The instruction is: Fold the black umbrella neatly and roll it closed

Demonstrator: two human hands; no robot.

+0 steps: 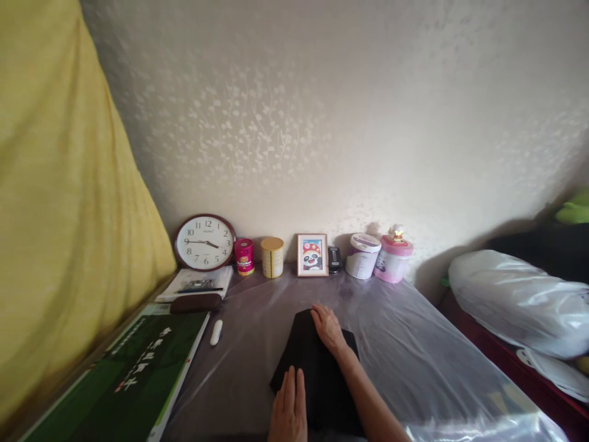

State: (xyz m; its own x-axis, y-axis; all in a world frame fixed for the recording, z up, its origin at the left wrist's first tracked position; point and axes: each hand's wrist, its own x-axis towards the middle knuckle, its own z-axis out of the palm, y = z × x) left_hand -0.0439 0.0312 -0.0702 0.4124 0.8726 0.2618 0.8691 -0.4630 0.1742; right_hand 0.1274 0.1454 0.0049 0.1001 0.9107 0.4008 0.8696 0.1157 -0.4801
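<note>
A flat black piece [315, 374] with straight edges and angled corners lies on the table in front of me; whether it is cloth or paper I cannot tell. My left hand [289, 402] rests on its near left part, fingers stretched out and side by side. Farther off, my right hand [327, 328] lies over its far edge with the fingers slightly bent and pressing down. My right forearm crosses the right side of the black piece and hides some of it.
Clear plastic covers the grey table [405, 344]. Along the wall stand a clock [205, 242], a magenta can [244, 256], a yellow tin [272, 258], a panda picture frame [312, 255] and two tubs [363, 256]. A green book [124, 374] and a white oblong item [216, 332] lie left.
</note>
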